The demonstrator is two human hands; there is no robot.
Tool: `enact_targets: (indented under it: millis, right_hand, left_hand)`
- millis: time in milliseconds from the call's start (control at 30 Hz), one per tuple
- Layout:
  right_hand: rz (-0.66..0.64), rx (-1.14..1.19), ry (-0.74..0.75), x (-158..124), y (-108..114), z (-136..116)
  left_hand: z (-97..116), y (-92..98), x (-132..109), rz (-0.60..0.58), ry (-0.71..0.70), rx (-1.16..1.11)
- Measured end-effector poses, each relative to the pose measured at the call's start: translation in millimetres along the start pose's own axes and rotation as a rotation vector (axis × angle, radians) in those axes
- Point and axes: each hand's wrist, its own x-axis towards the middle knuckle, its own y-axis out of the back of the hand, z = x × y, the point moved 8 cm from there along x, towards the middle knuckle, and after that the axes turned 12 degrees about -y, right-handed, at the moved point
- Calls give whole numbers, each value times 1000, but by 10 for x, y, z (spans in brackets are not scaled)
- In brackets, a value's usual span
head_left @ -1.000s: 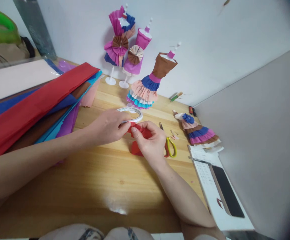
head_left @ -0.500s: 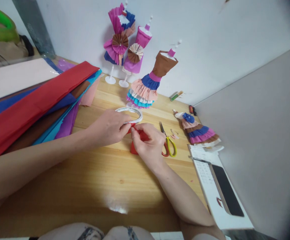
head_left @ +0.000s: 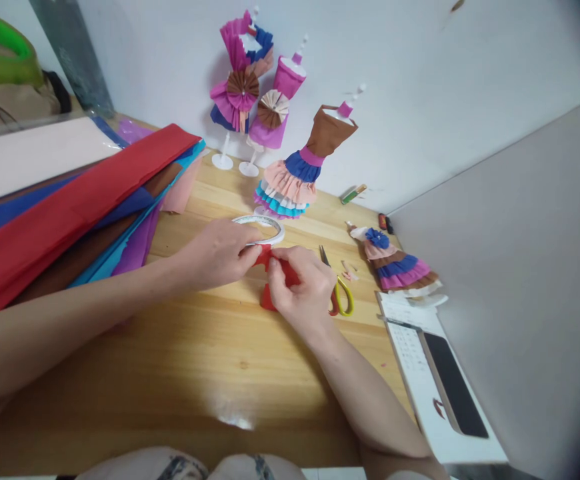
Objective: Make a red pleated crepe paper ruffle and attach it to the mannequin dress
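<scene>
A strip of red crepe paper [head_left: 269,298] is pinched between both of my hands over the middle of the table. My left hand [head_left: 227,252] is closed on its left end, thumb against fingertips. The closed fingers of my right hand [head_left: 303,283] grip it a short way to the right, and part of the strip hangs down behind that hand. Just beyond my fingers lies a white roll of tape [head_left: 279,235]. Scissors [head_left: 345,297] with red and yellow handles rest right of my right hand, which partly covers them.
Folded crepe paper in several colours, red [head_left: 90,200] on top, lies at left. Small dress forms in paper dresses, one with a brown top [head_left: 331,133], stand along the wall. Another paper dress [head_left: 403,267] lies at right, near a phone [head_left: 455,383] on white sheets.
My right hand has shifted slightly right, away from my left, so more red paper shows between the fingertips. It covers more of the scissors. My left hand has hardly moved.
</scene>
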Motion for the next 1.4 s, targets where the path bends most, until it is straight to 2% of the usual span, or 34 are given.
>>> enact_targets:
  millis: [267,433,600,767,967,1267,1400]
  right_hand:
    - [75,-22,-73,26,64,76]
    - [1,112,-241,56,47,171]
    - [-99,192,-274,29,-41,170]
    - [-118,259,-366,10,-79,235]
    - [-167,273,-287,36,-98,132]
    - [-113,328,-404,0,-100,277]
    - [-137,315,-378,17,-98,256]
  left_hand:
    - [19,84,17,26,15,-38]
    - [16,83,15,-2,25,-9]
    - [6,66,14,-20,34,-13]
    - [27,81,23,12,8,-6]
    - [33,49,19,9,-10,3]
    - [29,28,4,16,-42,-5]
    - [39,32,6,12,-46,-9]
